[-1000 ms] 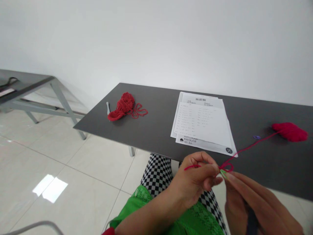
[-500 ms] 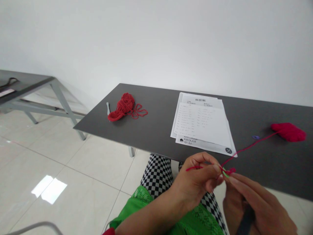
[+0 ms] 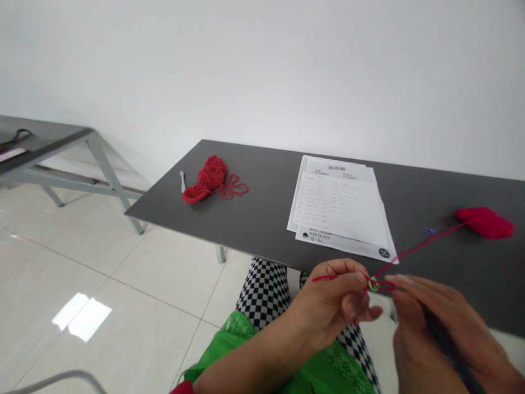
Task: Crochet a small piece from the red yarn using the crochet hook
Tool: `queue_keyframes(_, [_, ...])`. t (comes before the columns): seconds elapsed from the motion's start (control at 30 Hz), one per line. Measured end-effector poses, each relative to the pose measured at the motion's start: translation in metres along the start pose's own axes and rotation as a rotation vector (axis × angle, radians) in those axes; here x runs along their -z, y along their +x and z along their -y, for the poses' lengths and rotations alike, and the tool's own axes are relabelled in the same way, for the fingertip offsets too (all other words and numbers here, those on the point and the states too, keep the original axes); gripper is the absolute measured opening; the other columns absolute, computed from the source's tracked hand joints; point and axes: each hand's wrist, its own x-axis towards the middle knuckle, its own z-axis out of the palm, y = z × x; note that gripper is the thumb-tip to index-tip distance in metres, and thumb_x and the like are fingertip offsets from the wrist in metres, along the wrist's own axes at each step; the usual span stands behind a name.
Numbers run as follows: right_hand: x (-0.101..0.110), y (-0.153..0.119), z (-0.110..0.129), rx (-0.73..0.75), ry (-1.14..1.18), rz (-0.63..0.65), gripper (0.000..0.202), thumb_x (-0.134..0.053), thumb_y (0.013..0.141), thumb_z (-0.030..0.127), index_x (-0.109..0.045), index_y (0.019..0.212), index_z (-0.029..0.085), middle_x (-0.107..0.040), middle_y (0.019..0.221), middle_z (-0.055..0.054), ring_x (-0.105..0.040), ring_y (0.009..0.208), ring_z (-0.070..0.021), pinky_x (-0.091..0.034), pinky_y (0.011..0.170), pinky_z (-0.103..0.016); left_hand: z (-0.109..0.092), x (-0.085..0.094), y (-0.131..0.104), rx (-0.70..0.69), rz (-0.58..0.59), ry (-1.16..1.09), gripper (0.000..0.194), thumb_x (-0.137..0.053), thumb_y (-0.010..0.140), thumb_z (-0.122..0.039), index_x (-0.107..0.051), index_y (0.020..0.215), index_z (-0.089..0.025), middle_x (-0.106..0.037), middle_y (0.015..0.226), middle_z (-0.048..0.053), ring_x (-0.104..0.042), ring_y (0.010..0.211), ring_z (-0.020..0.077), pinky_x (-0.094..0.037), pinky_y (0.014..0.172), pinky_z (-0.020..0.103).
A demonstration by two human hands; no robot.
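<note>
- Your left hand [image 3: 332,301]: thumb and forefinger clamped on the crimson yarn [image 3: 410,251], its short tail poking out toward 9 o'clock.
- Your right hand [image 3: 459,313], at 3 o'clock from the left: fingers together round a dark handle [image 3: 448,345], tips at the yarn's loop; cannot tell if they pinch it too.
- Small green piece [image 3: 373,284] in the yarn, between your hands, just beside the left fingertips.
- From your hands, strand runs to the crimson ball [image 3: 486,222] at 2 o'clock, passing over the near corner of the paper sheets [image 3: 344,205], which lie at 11.
- Purple piece [image 3: 430,231] just beside the strand.
- Red yarn bundle [image 3: 212,174], pale tool [image 3: 182,181] by it, well apart at 10 o'clock.
</note>
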Motion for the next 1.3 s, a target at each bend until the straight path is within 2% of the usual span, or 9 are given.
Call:
queue_keyframes(0.23, [0.004, 0.014, -0.006, 0.087, 0.088, 0.145, 0.018, -0.06, 0.095, 0.027, -0.07, 0.082, 0.019, -0.065, 0.09, -0.006, -0.065, 0.077, -0.018, -0.054, 0.062, -0.024, 0.0, 0.003, 0.002, 0.041, -0.003, 0.036, 0.019, -0.075, 0.066, -0.026, -0.059, 0.072, -0.016, -0.043, 0.041, -0.011, -0.032, 0.039, 0.0022, -0.048, 0.059, 0.021])
queue_keyframes(0.37, [0.007, 0.014, -0.011, 0.176, 0.104, 0.145, 0.009, -0.062, 0.095, 0.024, -0.069, 0.093, 0.017, -0.066, 0.095, -0.005, -0.065, 0.079, -0.0161, -0.052, 0.064, -0.023, 0.0, 0.003, 0.003, 0.042, -0.01, 0.038, 0.024, -0.076, 0.065, -0.03, -0.057, 0.071, -0.017, -0.041, 0.041, -0.011, -0.033, 0.041, 0.0024, -0.05, 0.063, 0.022])
queue_keyframes(0.47, [0.005, 0.01, -0.002, 0.097, 0.154, 0.13, 0.01, -0.065, 0.095, 0.017, -0.067, 0.105, 0.017, -0.065, 0.101, -0.003, -0.064, 0.083, -0.0122, -0.049, 0.072, -0.02, -0.001, 0.003, 0.004, 0.035, -0.005, 0.055, 0.026, -0.076, 0.064, -0.033, -0.057, 0.07, -0.017, -0.04, 0.04, -0.011, -0.033, 0.04, 0.0025, -0.048, 0.061, 0.021])
queue_keyframes(0.6, [0.002, 0.005, 0.013, -0.09, 0.217, 0.075, 0.005, -0.067, 0.093, 0.018, -0.069, 0.098, 0.019, -0.064, 0.097, -0.002, -0.062, 0.081, -0.0109, -0.046, 0.069, -0.019, 0.0, 0.003, 0.005, 0.014, -0.013, 0.108, 0.023, -0.075, 0.064, -0.03, -0.058, 0.07, -0.017, -0.042, 0.039, -0.011, -0.031, 0.036, 0.0018, -0.041, 0.055, 0.02])
queue_keyframes(0.7, [0.004, 0.007, 0.006, -0.194, 0.328, 0.099, 0.003, -0.072, 0.089, 0.022, -0.07, 0.091, 0.02, -0.064, 0.092, -0.003, -0.061, 0.076, -0.0119, -0.047, 0.062, -0.018, 0.001, 0.004, 0.006, -0.002, -0.035, 0.165, 0.023, -0.077, 0.065, -0.029, -0.057, 0.069, -0.016, -0.045, 0.038, -0.011, -0.032, 0.036, 0.0014, -0.037, 0.054, 0.02])
queue_keyframes(0.87, [0.009, 0.017, -0.013, -0.395, 0.511, 0.206, 0.027, -0.079, 0.082, 0.042, -0.07, 0.073, 0.018, -0.063, 0.074, -0.006, -0.061, 0.06, -0.0164, -0.052, 0.048, -0.02, 0.002, 0.009, 0.009, 0.008, -0.007, 0.264, 0.031, -0.083, 0.064, -0.034, -0.06, 0.071, -0.015, -0.051, 0.042, -0.008, -0.036, 0.035, 0.0033, -0.019, 0.043, 0.023])
queue_keyframes(0.97, [0.009, 0.019, -0.013, -0.397, 0.503, 0.21, 0.025, -0.08, 0.081, 0.041, -0.072, 0.074, 0.019, -0.064, 0.074, -0.005, -0.062, 0.06, -0.016, -0.055, 0.05, -0.018, 0.002, 0.011, 0.01, 0.001, 0.004, 0.278, 0.033, -0.083, 0.065, -0.038, -0.06, 0.072, -0.016, -0.05, 0.042, -0.008, -0.036, 0.036, 0.0036, -0.02, 0.043, 0.023])
queue_keyframes(1.2, [0.004, 0.007, -0.023, -0.377, 0.508, 0.308, 0.017, -0.076, 0.087, 0.036, -0.078, 0.093, 0.02, -0.068, 0.093, -0.009, -0.069, 0.08, -0.0217, -0.061, 0.068, -0.023, 0.001, 0.012, 0.01, -0.005, 0.017, 0.252, 0.037, -0.085, 0.062, -0.041, -0.06, 0.071, -0.015, -0.05, 0.042, -0.007, -0.036, 0.037, 0.0031, -0.02, 0.046, 0.024])
queue_keyframes(1.3, [0.003, 0.002, -0.024, -0.326, 0.384, 0.221, 0.021, -0.079, 0.086, 0.034, -0.076, 0.103, 0.022, -0.068, 0.096, -0.008, -0.068, 0.073, -0.017, -0.057, 0.063, -0.016, 0.002, 0.013, 0.011, 0.01, 0.021, 0.22, 0.038, -0.085, 0.061, -0.041, -0.06, 0.072, -0.015, -0.048, 0.041, -0.009, -0.035, 0.038, 0.0023, -0.029, 0.051, 0.021])
